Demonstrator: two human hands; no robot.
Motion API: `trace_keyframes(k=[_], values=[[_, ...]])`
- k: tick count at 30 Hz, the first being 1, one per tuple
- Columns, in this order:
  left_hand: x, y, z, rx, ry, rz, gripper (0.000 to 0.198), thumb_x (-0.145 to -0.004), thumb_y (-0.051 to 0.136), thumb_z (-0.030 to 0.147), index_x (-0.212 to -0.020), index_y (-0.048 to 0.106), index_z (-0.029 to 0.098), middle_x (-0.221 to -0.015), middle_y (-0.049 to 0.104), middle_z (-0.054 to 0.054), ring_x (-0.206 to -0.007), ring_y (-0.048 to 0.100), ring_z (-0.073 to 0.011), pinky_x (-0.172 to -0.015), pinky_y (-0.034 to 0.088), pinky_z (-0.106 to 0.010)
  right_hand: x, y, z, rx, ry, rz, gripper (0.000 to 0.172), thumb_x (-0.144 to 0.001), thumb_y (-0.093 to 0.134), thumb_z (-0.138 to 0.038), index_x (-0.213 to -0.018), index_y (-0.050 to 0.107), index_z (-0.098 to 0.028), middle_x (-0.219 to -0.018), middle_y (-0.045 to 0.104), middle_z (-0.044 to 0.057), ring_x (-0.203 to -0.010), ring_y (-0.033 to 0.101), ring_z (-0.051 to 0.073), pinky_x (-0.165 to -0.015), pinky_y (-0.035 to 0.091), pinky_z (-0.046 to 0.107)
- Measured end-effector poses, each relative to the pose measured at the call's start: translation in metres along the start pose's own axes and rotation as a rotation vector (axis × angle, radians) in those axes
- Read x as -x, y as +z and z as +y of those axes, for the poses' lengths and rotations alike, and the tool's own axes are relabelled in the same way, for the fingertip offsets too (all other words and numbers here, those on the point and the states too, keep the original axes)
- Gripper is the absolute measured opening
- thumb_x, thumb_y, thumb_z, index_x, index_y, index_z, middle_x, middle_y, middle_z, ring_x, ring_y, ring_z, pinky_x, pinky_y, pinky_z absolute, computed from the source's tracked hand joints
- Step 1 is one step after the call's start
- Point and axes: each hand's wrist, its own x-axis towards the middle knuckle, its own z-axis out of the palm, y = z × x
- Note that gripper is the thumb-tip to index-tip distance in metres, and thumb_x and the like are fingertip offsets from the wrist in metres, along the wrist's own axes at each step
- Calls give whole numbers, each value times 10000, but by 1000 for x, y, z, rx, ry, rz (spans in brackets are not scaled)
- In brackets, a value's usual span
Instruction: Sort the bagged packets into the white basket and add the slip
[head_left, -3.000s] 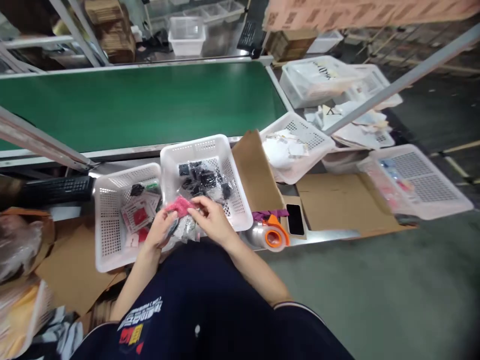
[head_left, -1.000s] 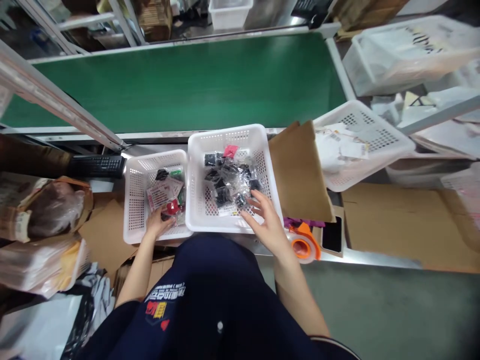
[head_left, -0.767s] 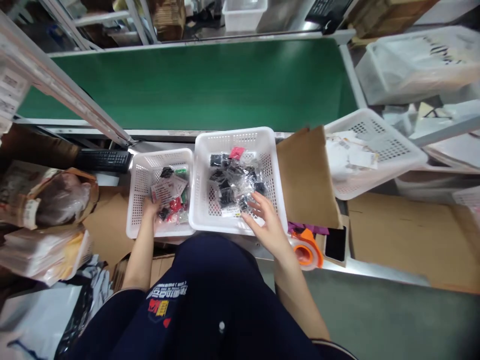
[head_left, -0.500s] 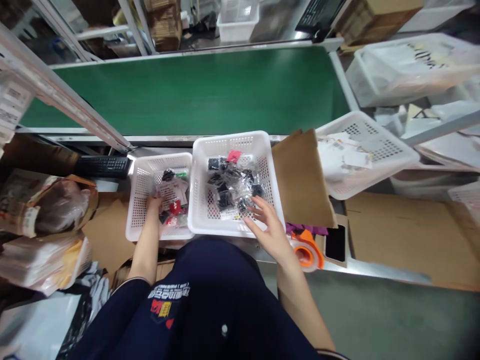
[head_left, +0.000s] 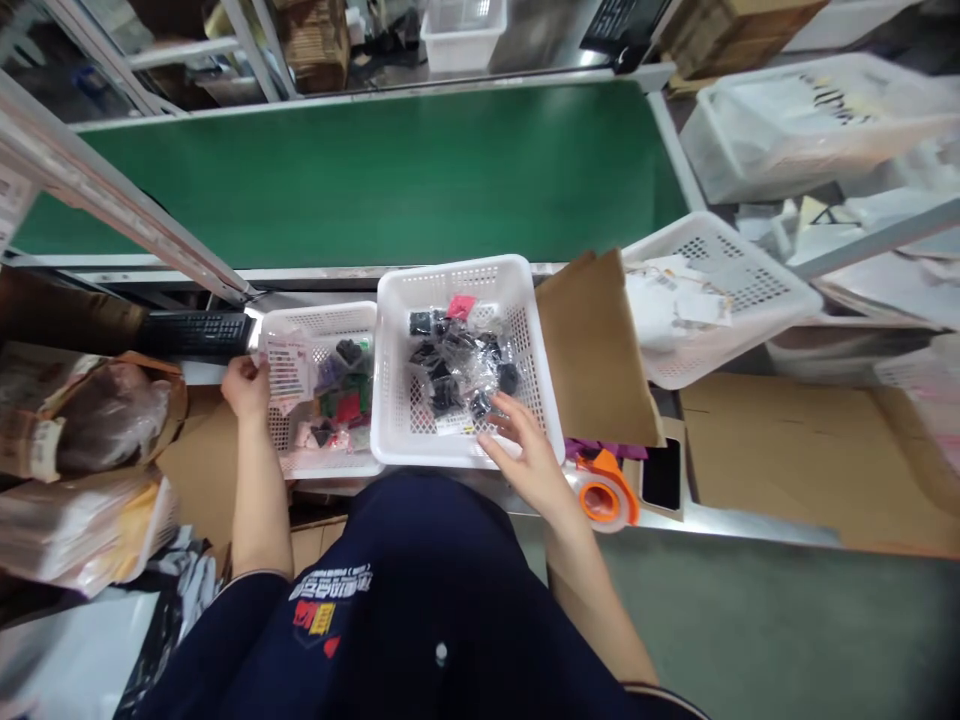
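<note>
My left hand (head_left: 247,385) pinches the edge of a clear plastic bag (head_left: 289,370) with a printed sheet in it, lifted over the left rim of the smaller white basket (head_left: 319,322). Inside that basket lie small bagged items, among them a red one (head_left: 349,407) and a dark grey one (head_left: 349,350). My right hand (head_left: 525,450) hovers with fingers apart over the near right corner of the larger white basket (head_left: 465,458). Several black items in clear bags (head_left: 450,370) and a pink packet (head_left: 460,306) fill its middle; the fingertips are close to the bags, contact unclear.
A green conveyor belt (head_left: 375,185) runs behind the baskets. Right of them stand a cardboard flap (head_left: 592,350), a tilted white basket (head_left: 772,290) with papers, an orange tape dispenser (head_left: 607,495) and a phone (head_left: 664,475). A black keyboard (head_left: 196,333) sits at left.
My left hand has moved left and up from inside the smaller basket, bringing out the bag with the printed sheet. My right hand stays over the larger basket.
</note>
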Motion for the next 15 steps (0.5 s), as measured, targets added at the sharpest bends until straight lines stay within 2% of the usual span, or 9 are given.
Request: trace_keyframes(k=[2,4,6,7,8,10,11,13,15], values=[[-8,-5,8,-94,3,63,240,-963,640,384,-1104,606,194,-1000,693,-46,-1122,652,-327,-1117,461,-615,-1,0,-1,18,-2,-15,594,-978,680,-582,-1507,551,-343,-1663,433,140,-1306,676,312,-1159,550,596],[-11,-2,15,-160,23,99,378,-951,637,306,-1293,569,160,-1284,679,-134,-1303,582,-413,-1164,383,-702,-1,0,-2,29,-2,-30,594,-981,678,-578,-1512,551,-346,-1664,430,139,-1310,673,317,-1160,547,606],[-5,10,19,-208,100,95,633,-953,616,248,-1530,389,124,-1643,423,-223,-1526,356,-469,-1242,243,-742,0,0,-3,32,0,-41,591,-982,677,-574,-1514,553,-347,-1670,424,140,-1309,675,322,-1170,536,616],[2,19,18,-226,153,55,706,-974,591,250,-1597,291,108,-1725,282,-239,-1591,231,-464,-1281,170,-728,1,-1,-3,33,0,-42,589,-983,677,-572,-1513,556,-346,-1672,423,140,-1310,676,324,-1178,529,618],[11,30,16,-241,208,-20,726,-999,566,273,-1627,249,94,-1750,229,-240,-1618,165,-444,-1312,129,-692,2,-2,-2,34,2,-39,586,-983,676,-573,-1511,560,-345,-1672,425,141,-1310,676,326,-1181,527,617],[35,54,7,-267,296,-263,762,-987,637,384,-1627,335,101,-1713,345,-221,-1613,224,-426,-1338,166,-624,4,-3,-1,35,16,-28,583,-988,669,-574,-1511,560,-342,-1673,429,144,-1313,676,327,-1172,538,609],[48,67,0,-287,308,-394,839,-911,750,440,-1609,413,119,-1685,408,-217,-1596,276,-450,-1328,211,-624,5,-3,0,36,22,-21,583,-988,667,-577,-1511,560,-340,-1670,432,146,-1311,678,327,-1168,541,607],[72,88,-14,-363,271,-603,1080,-668,960,460,-1602,497,176,-1719,362,-246,-1586,260,-559,-1270,272,-717,6,-3,1,41,38,-15,584,-988,663,-584,-1507,561,-336,-1669,433,149,-1307,681,324,-1169,539,610],[90,102,-25,-453,197,-710,1250,-544,1025,424,-1640,472,186,-1769,161,-310,-1570,118,-680,-1170,272,-851,7,-2,2,47,50,-30,584,-987,662,-588,-1504,561,-334,-1680,421,148,-1315,677,324,-1170,537,613]])
